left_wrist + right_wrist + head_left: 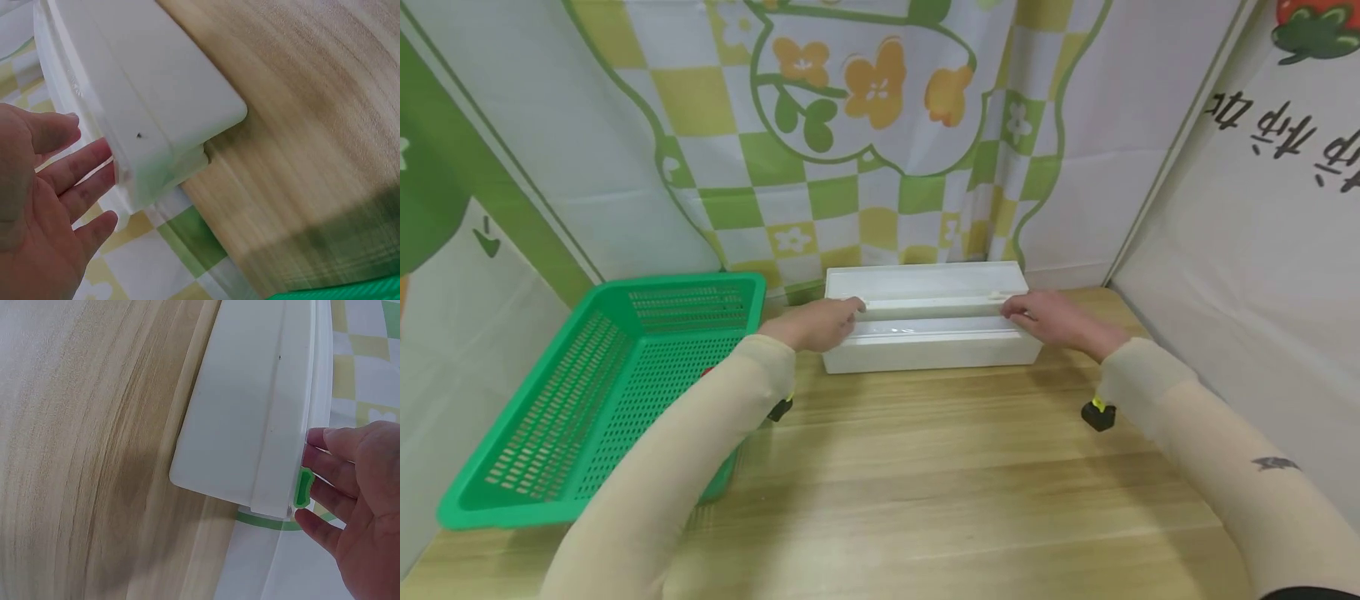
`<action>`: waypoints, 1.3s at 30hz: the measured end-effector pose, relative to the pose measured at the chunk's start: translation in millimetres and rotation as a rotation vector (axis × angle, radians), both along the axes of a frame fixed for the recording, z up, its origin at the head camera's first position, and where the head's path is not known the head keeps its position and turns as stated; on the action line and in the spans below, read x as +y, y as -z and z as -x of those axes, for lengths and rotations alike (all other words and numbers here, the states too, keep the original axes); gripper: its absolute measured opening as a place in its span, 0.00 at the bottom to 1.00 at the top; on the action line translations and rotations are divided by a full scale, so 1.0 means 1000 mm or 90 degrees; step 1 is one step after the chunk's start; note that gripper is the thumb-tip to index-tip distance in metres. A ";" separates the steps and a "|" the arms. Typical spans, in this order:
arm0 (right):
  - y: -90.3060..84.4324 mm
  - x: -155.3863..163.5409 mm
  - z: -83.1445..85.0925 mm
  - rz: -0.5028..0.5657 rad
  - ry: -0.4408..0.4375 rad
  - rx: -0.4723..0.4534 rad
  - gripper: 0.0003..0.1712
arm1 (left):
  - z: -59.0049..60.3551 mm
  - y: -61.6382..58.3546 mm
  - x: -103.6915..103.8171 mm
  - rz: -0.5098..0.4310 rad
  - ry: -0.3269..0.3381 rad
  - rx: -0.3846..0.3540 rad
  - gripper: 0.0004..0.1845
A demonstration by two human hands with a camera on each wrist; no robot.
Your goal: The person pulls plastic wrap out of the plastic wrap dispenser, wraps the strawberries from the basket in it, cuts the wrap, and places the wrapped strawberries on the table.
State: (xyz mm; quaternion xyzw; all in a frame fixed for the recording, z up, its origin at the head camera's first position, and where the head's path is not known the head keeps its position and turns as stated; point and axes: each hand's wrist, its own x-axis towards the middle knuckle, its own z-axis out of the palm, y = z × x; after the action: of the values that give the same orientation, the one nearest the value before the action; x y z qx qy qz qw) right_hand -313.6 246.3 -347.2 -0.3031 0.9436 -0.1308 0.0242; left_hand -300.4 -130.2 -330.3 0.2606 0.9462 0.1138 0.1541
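A long white lidded box (932,354), like a cling film dispenser, stands at the back of the table with its lid (917,282) tilted back. A shiny clear strip of film (917,327) shows inside. My left hand (827,323) is at the box's left end; in the left wrist view its fingertips (103,150) reach the box's edge while the thumb stands apart. At the other end, my right hand (1052,318) touches the edge with loosely bent fingers (328,465). Beside them a small green piece (304,487) sits on the box's end.
To the left stands a green perforated basket (580,375), with a small red thing (707,372) partly hidden behind my left sleeve. Behind the box hangs a checked, flowered curtain (880,200). The wooden table (925,483) stretches out in front.
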 end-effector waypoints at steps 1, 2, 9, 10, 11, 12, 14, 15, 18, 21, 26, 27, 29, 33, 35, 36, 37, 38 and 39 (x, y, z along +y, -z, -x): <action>0.000 0.000 0.000 0.001 0.000 0.000 0.15 | 0.000 0.001 0.000 0.005 -0.001 0.001 0.23; 0.000 -0.001 0.001 0.001 0.002 -0.002 0.15 | 0.000 0.002 0.001 0.009 -0.001 0.004 0.23; -0.002 -0.002 0.005 0.001 -0.007 -0.019 0.15 | 0.001 0.002 0.001 0.005 -0.019 -0.009 0.22; -0.003 -0.002 0.005 0.003 -0.004 -0.025 0.15 | 0.001 0.002 0.001 0.005 -0.021 -0.014 0.22; -0.004 -0.001 0.005 0.004 -0.002 -0.029 0.15 | 0.002 0.002 0.002 0.004 -0.024 -0.020 0.22; -0.004 -0.001 0.005 0.006 0.000 -0.034 0.15 | 0.002 0.002 0.002 0.004 -0.027 -0.026 0.22; -0.006 -0.001 0.005 0.010 -0.002 -0.041 0.16 | 0.003 0.002 0.003 0.010 -0.032 -0.033 0.22; -0.007 -0.001 0.006 0.009 -0.002 -0.043 0.16 | 0.004 0.002 0.003 0.015 -0.034 -0.033 0.22; -0.008 -0.002 0.006 0.006 -0.004 -0.059 0.16 | 0.005 0.002 0.005 0.032 -0.046 -0.032 0.22; -0.009 -0.002 0.006 0.002 0.000 -0.090 0.17 | 0.006 0.002 0.007 0.050 -0.057 -0.025 0.22; -0.009 -0.004 0.009 -0.001 0.008 -0.121 0.19 | 0.008 0.003 0.008 0.060 -0.057 0.005 0.22; -0.008 -0.004 0.010 -0.003 0.007 -0.116 0.18 | 0.008 0.004 0.008 0.060 -0.051 0.019 0.21; -0.007 -0.004 0.011 -0.010 0.000 -0.100 0.17 | 0.008 0.006 0.009 0.060 -0.037 0.050 0.18; -0.004 -0.005 0.014 -0.024 -0.013 -0.052 0.13 | 0.009 0.009 0.011 0.054 -0.020 0.115 0.09; -0.003 -0.006 0.015 -0.028 -0.012 -0.036 0.11 | 0.010 0.011 0.012 0.048 -0.027 0.136 0.09; -0.003 -0.006 0.015 -0.027 -0.009 -0.032 0.11 | 0.011 0.011 0.012 0.044 -0.034 0.142 0.11; -0.002 -0.006 0.015 -0.028 -0.003 -0.030 0.10 | 0.012 0.012 0.013 0.038 -0.040 0.148 0.13; -0.002 -0.006 0.016 -0.025 0.005 -0.031 0.09 | 0.013 0.012 0.013 0.032 -0.046 0.155 0.16; -0.001 -0.006 0.016 -0.025 0.014 -0.030 0.09 | 0.014 0.012 0.014 0.025 -0.051 0.159 0.18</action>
State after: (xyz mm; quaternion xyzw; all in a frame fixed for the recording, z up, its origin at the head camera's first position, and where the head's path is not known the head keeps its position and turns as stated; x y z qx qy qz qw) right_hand -329.4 240.0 -345.7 -0.2892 0.9484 -0.1196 0.0512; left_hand -314.7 -116.2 -342.7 0.2318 0.9698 0.0676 0.0357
